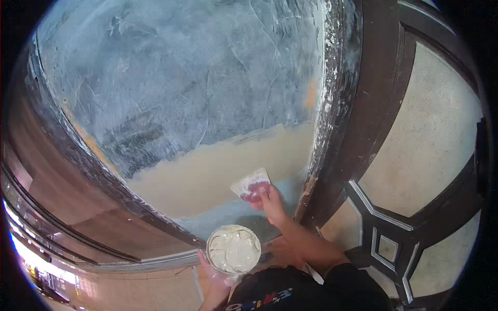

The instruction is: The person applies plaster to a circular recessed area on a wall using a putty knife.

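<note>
- Nearest the body, a round white bowl [234,249] filled with pale creamy filler was held from below by the left hand [213,274], whose fingers were curled under its base; it was kept level, just below the wall panel.
- Just beyond and to the right of the bowl, the right hand [270,202] was closed around the red handle of a flat scraper [250,184], and the forearm ran up to it from the lower right.
- The scraper's pale blade was pressed flat against the wall, its long edge tilted from lower left to upper right; the blade lay up and to the left of the gripping fingers.
- The blade rested at the lower right edge of a fresh beige patch [207,173], with bare grey-blue wall [181,78] farther above.
- A dark wooden frame [373,103] stood to the right of the panel, near the right hand.
</note>
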The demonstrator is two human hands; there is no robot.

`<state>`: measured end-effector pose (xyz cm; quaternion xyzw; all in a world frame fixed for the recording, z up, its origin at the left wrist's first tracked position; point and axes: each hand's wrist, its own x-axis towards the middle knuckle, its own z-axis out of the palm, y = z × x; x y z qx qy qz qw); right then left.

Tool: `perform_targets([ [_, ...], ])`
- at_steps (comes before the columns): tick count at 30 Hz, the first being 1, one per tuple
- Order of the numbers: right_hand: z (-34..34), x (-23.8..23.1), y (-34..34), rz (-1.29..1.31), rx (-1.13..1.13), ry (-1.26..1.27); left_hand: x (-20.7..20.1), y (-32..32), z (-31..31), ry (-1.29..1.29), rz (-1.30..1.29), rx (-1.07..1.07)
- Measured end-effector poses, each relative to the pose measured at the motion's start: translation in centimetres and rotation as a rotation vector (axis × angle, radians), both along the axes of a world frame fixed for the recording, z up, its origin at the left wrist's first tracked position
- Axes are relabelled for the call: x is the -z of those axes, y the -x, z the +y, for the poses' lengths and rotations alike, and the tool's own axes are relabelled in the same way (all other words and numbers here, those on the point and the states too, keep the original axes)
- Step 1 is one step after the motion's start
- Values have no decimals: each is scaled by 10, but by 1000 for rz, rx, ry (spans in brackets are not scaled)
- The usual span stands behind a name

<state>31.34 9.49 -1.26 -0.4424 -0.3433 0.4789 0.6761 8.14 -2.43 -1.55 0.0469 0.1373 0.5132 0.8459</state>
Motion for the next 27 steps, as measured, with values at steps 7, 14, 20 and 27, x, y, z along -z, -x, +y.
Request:
perform_targets([
  [7, -8, 17, 5, -273, 53, -41, 16, 26, 4, -118, 253, -2],
  [14, 29, -6, -15, -1041, 512, -84, 0, 29, 17, -75, 80, 79],
  [20, -23, 41, -26, -134, 267, 180, -2, 51, 17, -20, 23, 59],
  [27, 11, -37, 12, -848, 376, -1, 2, 58, 30, -43, 141, 112],
])
